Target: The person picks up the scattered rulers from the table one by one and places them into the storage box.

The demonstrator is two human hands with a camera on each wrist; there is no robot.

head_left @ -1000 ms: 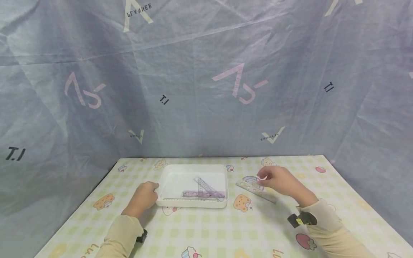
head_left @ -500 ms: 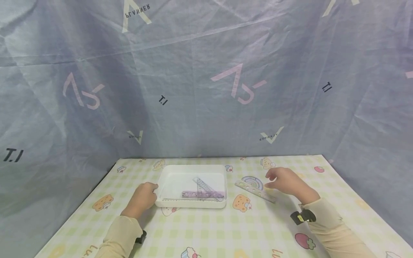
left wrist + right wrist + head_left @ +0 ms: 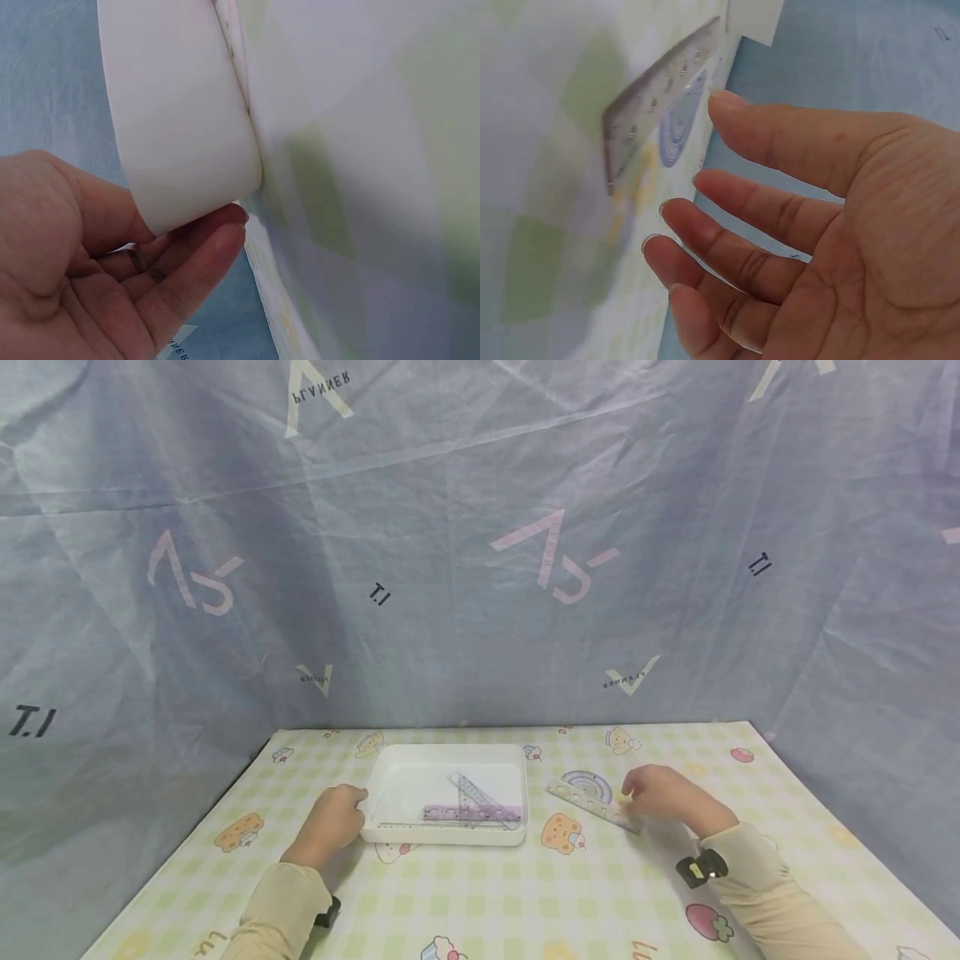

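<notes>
A shallow white plastic tray point(image 3: 442, 836) stands on the table, and my left hand point(image 3: 332, 818) pinches its left end between thumb and fingers. The left wrist view has the tray's white wall point(image 3: 176, 112) close up, with the fingertips against it. To the right of the tray lie a clear straight ruler point(image 3: 579, 797) with round holes and a clear protractor point(image 3: 588, 783) beside its far edge. My right hand point(image 3: 667, 795) is just right of them, over the ruler's right end. In the right wrist view its fingers are loosely bent and apart, holding nothing.
Inside the tray lie a purple-tinted ruler point(image 3: 438, 812), clear triangular set-square shapes point(image 3: 480, 791) and a thin clear strip along the front wall. A green checked tablecloth point(image 3: 480, 893) covers the table. Grey-blue cloth point(image 3: 450, 652) hangs around the back and sides.
My right hand has drawn back right from the protractor, then come lower toward the ruler's right end. The left hand keeps its grip on the tray, which has not visibly moved.
</notes>
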